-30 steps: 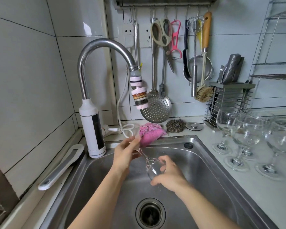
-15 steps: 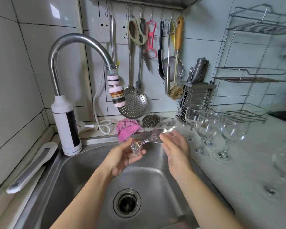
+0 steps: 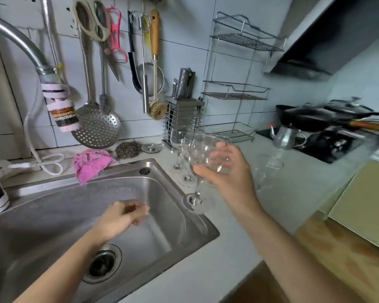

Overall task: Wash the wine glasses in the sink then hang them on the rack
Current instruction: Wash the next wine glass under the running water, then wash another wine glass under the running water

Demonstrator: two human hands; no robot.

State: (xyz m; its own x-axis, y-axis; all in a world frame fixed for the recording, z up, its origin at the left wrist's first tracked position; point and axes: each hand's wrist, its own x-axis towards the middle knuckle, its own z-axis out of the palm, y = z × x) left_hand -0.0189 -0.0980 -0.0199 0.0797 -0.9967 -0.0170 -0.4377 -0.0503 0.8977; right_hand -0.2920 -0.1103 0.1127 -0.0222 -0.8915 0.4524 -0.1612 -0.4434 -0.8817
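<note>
Head view, kitchen sink and bench. The right hand (image 3: 230,171), centre of the frame, grasps a wine glass (image 3: 202,153) around its bowl, thumb on the near side and fingers wrapped round the far side. The glass stands upright with its foot low over the bench (image 3: 239,248), just beside the right corner of the sink (image 3: 53,215); whether the foot touches the bench cannot be told. The left hand (image 3: 118,219) hangs over the sink basin with fingers curled inward and blurred, so it cannot be told whether it holds anything. More glasses (image 3: 178,138) stand close behind the held one. A wire rack (image 3: 234,96) stands against the wall, upper right of centre. A pink cloth (image 3: 92,162) lies on the sink's back rim.

Handling, as judged: the glass is light, stiff and brittle, probably wet and slippery. The thin stem is the weak point, so a full grip on the bowl is safest. The close neighbours invite knocks.
</note>
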